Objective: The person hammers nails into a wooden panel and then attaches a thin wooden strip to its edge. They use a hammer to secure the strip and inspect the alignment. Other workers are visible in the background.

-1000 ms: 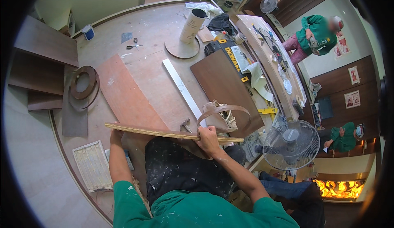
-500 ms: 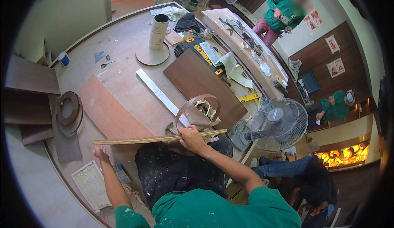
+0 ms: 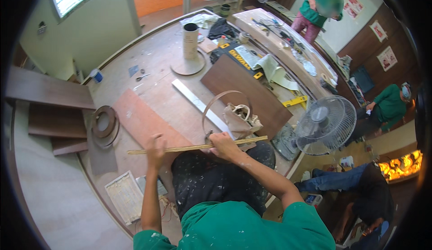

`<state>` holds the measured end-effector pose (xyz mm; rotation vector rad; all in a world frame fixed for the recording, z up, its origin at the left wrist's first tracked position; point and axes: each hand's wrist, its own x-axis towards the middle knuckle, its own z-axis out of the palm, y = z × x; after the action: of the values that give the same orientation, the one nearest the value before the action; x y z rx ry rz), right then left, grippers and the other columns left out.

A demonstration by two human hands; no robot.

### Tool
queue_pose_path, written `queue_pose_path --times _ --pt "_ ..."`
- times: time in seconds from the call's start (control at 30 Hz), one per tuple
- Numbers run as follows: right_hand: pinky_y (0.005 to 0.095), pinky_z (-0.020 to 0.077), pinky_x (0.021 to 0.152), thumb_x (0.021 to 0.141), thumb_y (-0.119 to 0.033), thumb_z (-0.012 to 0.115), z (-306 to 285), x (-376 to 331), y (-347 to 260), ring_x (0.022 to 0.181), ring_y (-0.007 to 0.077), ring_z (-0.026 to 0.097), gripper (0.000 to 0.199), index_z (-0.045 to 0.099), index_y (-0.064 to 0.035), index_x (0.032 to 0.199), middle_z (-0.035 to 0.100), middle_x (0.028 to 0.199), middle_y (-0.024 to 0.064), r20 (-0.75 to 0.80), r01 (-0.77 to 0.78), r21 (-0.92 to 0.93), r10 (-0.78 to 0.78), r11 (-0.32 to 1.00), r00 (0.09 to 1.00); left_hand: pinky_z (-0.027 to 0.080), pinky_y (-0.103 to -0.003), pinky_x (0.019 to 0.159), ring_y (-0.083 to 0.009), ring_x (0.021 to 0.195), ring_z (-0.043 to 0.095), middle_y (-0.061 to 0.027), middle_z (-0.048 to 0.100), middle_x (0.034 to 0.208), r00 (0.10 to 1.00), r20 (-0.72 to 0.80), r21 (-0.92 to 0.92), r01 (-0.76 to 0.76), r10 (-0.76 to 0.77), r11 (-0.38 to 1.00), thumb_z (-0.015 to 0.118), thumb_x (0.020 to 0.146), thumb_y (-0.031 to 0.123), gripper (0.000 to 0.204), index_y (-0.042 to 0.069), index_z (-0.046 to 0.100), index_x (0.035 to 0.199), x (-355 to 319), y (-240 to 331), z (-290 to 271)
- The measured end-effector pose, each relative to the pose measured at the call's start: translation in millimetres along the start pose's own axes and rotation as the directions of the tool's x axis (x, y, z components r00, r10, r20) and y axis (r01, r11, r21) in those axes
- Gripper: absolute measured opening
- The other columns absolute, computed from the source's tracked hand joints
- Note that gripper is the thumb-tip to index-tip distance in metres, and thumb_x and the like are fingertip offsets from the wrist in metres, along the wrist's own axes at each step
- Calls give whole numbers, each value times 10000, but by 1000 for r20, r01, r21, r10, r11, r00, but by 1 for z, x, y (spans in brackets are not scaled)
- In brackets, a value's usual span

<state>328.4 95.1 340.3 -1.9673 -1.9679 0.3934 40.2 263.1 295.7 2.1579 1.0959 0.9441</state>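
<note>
Across my lap lies a long, thin plywood board (image 3: 191, 147), seen almost edge-on. My right hand (image 3: 223, 146) is closed around its edge, right of the middle. Near the board's left end is my left hand (image 3: 155, 153), slightly smeared, fingers loosely apart; whether it touches the board is unclear. Just beyond my right hand a metal hammer head (image 3: 208, 136) shows in part. A thin brown strip bent into a hoop (image 3: 215, 97) stands next to a beige cloth bag (image 3: 243, 123). A white strip (image 3: 198, 104) lies behind, alongside a dark brown panel (image 3: 247, 92).
A fan (image 3: 320, 117) stands close on my right. Farther off are a cardboard tube (image 3: 190, 45), scissors (image 3: 143, 77), a yellow level (image 3: 294, 101) and a cluttered bench (image 3: 270, 36). Brown rings (image 3: 102, 123) lie at left. Other people are at the right and far right.
My left hand has left the board's left end and moved inward to the right. My right hand keeps its hold on the board. The whole view has shifted.
</note>
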Motion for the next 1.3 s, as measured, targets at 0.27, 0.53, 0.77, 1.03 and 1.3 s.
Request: queue_pose_path --times 0.27,0.53,0.77,1.03,1.3 --pt "503 524 811 877 -313 798 -49 -9 -38 956 433 673 388 593 -23 1034 691 966 214 110 -95 143 80 985 991 516 -437 1012 -362 1130 692 -211 731 1181 985 172 -166 46 -16 985 716 978 257 343 -20 696 1180 -6 25 25" --pt "506 533 756 914 -349 766 -96 -40 -107 878 415 688 366 618 -42 1048 711 935 183 191 172 155 -200 973 961 512 -422 1045 -327 1258 626 -216 628 1384 713 664 -744 661 -225 -101 361 959 836 1002 -43 535 1408 3 43 -4" --pt "492 547 733 933 -372 746 -104 -53 -130 836 382 694 370 618 -49 1062 703 889 157 341 258 143 -292 956 894 521 -317 823 -191 980 632 -69 682 1122 820 565 -666 386 -93 -639 464 992 740 838 -2 589 1363 7 38 -28" --pt "428 510 680 919 -353 782 -129 -79 -82 750 383 648 352 664 -27 980 688 801 169 359 -155 297 40 942 932 527 -291 857 -139 938 630 -8 666 1041 862 76 -987 -7 -501 -162 542 1105 353 351 69 656 1276 5 -2 -126" --pt "321 475 627 906 -293 818 -138 -102 -9 671 117 548 326 712 15 894 620 712 52 207 -377 414 317 829 926 529 -222 751 -65 957 651 18 705 1042 867 76 -993 113 -493 46 611 1078 291 397 67 609 1406 -21 -48 -161"
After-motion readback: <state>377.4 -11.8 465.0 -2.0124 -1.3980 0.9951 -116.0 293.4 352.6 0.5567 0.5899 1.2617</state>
